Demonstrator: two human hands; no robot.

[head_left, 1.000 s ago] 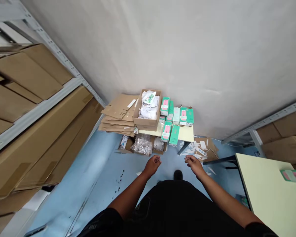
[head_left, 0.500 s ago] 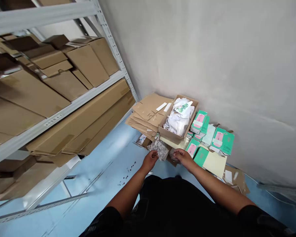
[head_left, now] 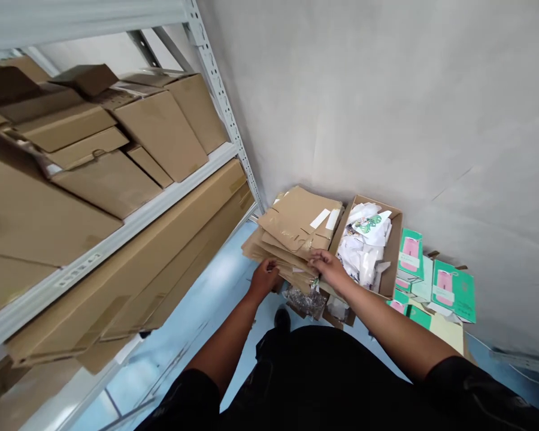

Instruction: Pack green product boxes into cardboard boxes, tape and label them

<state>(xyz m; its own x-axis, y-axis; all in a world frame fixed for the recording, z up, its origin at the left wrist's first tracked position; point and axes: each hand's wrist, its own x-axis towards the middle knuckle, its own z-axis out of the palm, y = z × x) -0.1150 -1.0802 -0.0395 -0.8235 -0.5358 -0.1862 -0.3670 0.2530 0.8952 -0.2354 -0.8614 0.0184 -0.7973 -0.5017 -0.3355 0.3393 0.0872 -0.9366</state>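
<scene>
A stack of flattened cardboard boxes (head_left: 291, 218) lies against the wall, with white labels on its top sheet. My left hand (head_left: 264, 279) is at the stack's near left edge, fingers partly curled and apart. Over the near right edge reaches my right hand (head_left: 330, 267), its fingers spread against the cardboard. Neither hand visibly grips a sheet, though some fingertips are hard to make out. Crumpled clear plastic (head_left: 306, 301) sits just below the stack, between my forearms.
An open carton (head_left: 397, 230) of crumpled white paper stands right of the stack. Beyond it are several green boxes with pink panels (head_left: 453, 287). A metal shelf (head_left: 175, 194) loaded with brown cartons (head_left: 161, 134) rises on the left. The floor (head_left: 206, 317) is blue.
Both hands have moved from beside the clear plastic up to the near edge of the cardboard stack. The view has shifted left, so the stack and carton appear further right.
</scene>
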